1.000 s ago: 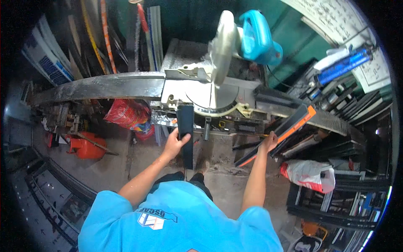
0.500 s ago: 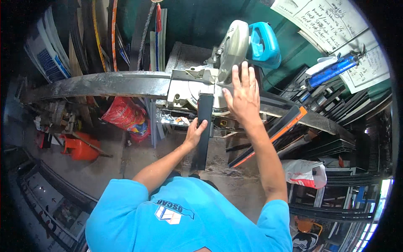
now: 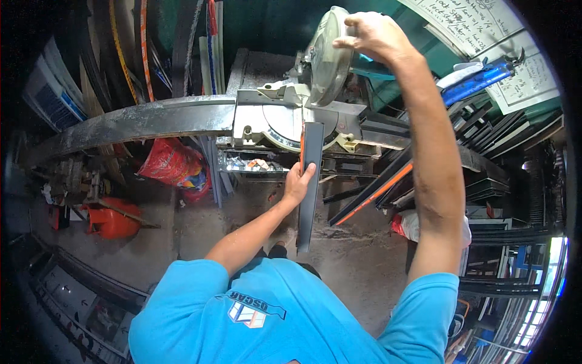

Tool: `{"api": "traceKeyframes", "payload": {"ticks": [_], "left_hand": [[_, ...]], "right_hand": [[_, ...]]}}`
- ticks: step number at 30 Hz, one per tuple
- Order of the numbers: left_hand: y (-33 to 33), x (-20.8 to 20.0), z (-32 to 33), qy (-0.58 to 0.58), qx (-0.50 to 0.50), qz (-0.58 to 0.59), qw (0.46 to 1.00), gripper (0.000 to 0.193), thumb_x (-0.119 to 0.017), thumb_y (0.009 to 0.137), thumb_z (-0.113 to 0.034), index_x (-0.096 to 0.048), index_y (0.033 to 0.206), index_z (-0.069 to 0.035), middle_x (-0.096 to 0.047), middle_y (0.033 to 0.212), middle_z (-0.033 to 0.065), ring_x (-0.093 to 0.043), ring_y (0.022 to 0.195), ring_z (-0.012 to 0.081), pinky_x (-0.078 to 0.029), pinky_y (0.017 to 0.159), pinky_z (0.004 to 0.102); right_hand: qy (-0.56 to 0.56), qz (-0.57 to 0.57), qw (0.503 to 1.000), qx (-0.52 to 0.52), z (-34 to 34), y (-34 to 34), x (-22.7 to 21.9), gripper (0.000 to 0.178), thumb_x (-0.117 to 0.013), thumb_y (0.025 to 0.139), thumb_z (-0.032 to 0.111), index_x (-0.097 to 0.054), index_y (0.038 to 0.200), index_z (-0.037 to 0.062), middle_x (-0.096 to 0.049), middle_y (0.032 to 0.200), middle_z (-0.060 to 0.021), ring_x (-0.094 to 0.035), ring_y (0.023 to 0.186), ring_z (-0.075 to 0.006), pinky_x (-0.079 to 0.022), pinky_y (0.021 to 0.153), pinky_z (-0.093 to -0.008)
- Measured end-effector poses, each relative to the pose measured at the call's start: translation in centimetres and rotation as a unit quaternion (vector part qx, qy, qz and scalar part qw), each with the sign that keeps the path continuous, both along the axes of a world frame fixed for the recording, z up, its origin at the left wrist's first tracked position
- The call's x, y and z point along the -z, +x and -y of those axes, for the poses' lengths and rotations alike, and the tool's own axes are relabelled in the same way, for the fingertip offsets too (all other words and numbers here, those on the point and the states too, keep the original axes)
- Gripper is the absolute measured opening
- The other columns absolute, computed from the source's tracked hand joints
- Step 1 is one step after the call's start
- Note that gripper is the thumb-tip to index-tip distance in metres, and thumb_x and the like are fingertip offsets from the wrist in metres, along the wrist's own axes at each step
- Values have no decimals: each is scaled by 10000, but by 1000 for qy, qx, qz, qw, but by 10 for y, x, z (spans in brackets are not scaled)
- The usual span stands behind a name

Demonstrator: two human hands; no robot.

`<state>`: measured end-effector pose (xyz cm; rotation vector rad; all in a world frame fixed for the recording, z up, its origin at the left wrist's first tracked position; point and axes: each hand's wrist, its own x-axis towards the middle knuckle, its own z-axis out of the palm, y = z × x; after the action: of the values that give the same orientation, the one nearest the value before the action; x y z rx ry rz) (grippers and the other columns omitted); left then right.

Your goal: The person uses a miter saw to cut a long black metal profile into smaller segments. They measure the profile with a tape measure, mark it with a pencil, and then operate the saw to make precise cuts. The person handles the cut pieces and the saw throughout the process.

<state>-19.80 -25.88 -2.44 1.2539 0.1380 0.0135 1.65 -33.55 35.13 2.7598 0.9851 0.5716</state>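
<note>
A long dark metal profile [image 3: 313,182] with an orange strip along one edge is held upright by my left hand [image 3: 297,184], fingers wrapped round its side. Its far end reaches the front of the mitre saw's base [image 3: 247,130]. My right hand [image 3: 381,37] is curled at the top of the saw, over its teal handle, which it mostly hides. Just left of that hand stands the round pale blade guard [image 3: 330,57], raised above the base.
A long metal rail [image 3: 157,121] runs left from the saw. Another dark profile with an orange edge [image 3: 376,194] leans at the right. Behind, several strips stand against the wall, and a blue caulking gun [image 3: 479,82] lies at right. A red bag [image 3: 173,162] and orange container [image 3: 112,218] sit at left.
My right hand has gone from open beside the blade guard up to the saw's handle. My left hand has shifted the profile slightly right and turned it, showing its orange edge.
</note>
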Motion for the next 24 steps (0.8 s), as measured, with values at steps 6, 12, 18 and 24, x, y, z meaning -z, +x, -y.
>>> {"api": "traceKeyframes", "payload": {"ticks": [6,12,18,24], "left_hand": [[4,14,-3,57,-8,-38,998,503,-646,984,-529,-642,967,-26,-623,817,17,-560,763,118,-466,704,317],[4,6,-6,160,51,-53,984,550,-616,985,-556,-644,979,-7,-645,794,65,-611,758,187,-485,713,364],[-4,-2,-18,217,80,-69,970,653,-535,996,-641,-616,1010,7,-577,814,45,-542,786,161,-436,705,347],[0,-3,-11,235,63,-59,968,601,-574,990,-601,-636,952,-4,-624,786,81,-598,765,211,-468,723,389]], "right_hand": [[-142,76,987,5,-14,-45,21,953,-919,528,623,-681,1164,-46,-711,1021,-217,-657,1104,-354,-474,964,-483],[-139,63,988,3,-9,-20,-2,524,-843,759,440,-675,1043,32,-696,852,-149,-667,714,-294,-531,713,-441],[52,135,987,66,-5,3,9,736,-867,708,450,-635,1306,90,-504,1423,-226,-602,1153,-430,-512,935,-475],[89,-207,961,159,13,47,-22,913,-896,627,592,-696,1112,-155,-656,1236,-347,-625,1226,-355,-500,1047,-425]]}}
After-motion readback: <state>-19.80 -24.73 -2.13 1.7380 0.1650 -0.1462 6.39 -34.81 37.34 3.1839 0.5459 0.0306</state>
